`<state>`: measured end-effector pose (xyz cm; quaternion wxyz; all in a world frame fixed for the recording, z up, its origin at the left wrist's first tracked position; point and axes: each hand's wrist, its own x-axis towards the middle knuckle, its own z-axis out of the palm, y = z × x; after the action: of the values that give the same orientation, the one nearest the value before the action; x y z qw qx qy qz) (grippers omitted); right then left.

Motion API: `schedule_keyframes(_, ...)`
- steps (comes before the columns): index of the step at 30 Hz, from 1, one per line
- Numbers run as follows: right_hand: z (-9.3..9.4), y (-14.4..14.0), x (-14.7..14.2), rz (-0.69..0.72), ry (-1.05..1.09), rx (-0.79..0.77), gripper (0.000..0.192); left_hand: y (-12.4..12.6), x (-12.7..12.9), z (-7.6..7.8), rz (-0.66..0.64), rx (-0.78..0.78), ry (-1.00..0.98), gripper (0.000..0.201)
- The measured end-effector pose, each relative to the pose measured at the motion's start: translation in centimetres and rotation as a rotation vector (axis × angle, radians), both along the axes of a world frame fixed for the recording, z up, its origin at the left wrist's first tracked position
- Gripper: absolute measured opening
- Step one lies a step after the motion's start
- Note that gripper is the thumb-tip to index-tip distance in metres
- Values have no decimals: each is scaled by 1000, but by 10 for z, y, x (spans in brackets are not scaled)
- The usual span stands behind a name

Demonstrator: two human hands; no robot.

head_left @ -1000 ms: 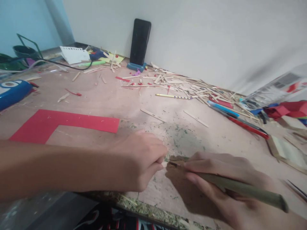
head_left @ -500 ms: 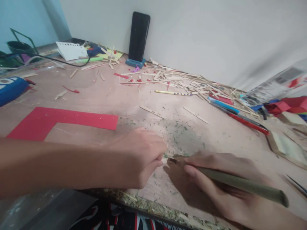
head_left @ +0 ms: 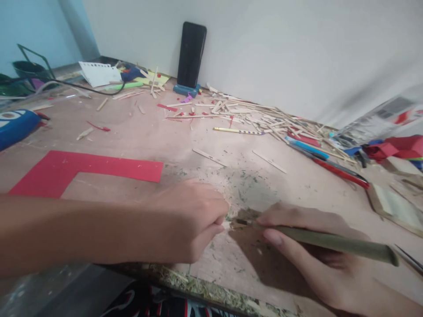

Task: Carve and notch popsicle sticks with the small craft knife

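Note:
My left hand [head_left: 200, 220] rests on the tabletop with its fingers pinched together. A pale sliver of wood [head_left: 226, 226] pokes out between the fingertips; the rest is hidden in the hand. My right hand [head_left: 313, 255] is closed round a carving knife [head_left: 343, 244] with a thick olive-green handle. Its short dark blade [head_left: 242, 221] points left, a little way from the left fingertips and the sliver. Small green and pale shavings [head_left: 246, 182] are scattered around both hands.
An L-shaped red sheet [head_left: 99, 164] lies behind my left forearm. Two thin wooden sticks [head_left: 209, 157] lie beyond the hands, with a heap of sticks [head_left: 244, 108] along the wall. A phone [head_left: 191, 55] stands there. A red cutter [head_left: 343, 172] and wooden block [head_left: 396, 207] lie right.
The knife and my right hand have shifted slightly right, away from the left fingertips, and the handle's rear end has risen a little. My left hand keeps its pinch.

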<state>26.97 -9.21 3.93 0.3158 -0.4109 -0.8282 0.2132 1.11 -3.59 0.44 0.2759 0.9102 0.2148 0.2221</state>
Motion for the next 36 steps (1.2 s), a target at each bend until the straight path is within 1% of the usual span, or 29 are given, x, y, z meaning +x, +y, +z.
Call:
schedule_keyframes(3, 1, 2, 3, 39, 10, -59, 15, 0, 0, 0, -15, 44, 8, 19)
schedule_keyframes(6, 3, 5, 5, 60, -32, -72, 11, 1, 0, -1, -24, 84, -8, 19)
schedule_keyframes(10, 7, 10, 7, 103, -75, -91, 12, 1, -1, -3, -22, 93, -35, 20)
schedule_keyframes(13, 10, 13, 5, 194, -86, -102, 19, 1, -1, -3, -19, 80, -48, 20)
schedule_keyframes(16, 11, 14, 3, 284, -60, -63, 29, 1, -1, -3, -13, 50, -46, 21)
schedule_keyframes(19, 11, 13, 2, 315, -67, -47, 33, 1, -1, -2, -10, 34, -34, 19)
schedule_keyframes(20, 11, 13, 2, 290, -58, -61, 32, 1, 0, -3, -12, 31, -30, 19)
schedule_keyframes(22, 9, 12, 3, 186, -19, -118, 23, 1, 0, -3, -11, 39, -26, 18)
schedule_keyframes(25, 7, 14, 2, 32, 39, -199, 9, 0, 0, -3, -15, 102, -36, 19)
schedule_keyframes(30, 6, 14, 1, 8, 56, -231, 6, -1, -2, -2, -19, 235, -29, 27)
schedule_keyframes(33, 7, 12, 3, -30, 110, -229, 5, 2, -3, -2, -7, 247, 7, 27)
schedule_keyframes(36, 7, 10, 4, -59, 151, -192, 4, 6, -3, -2, 2, 236, 67, 25)
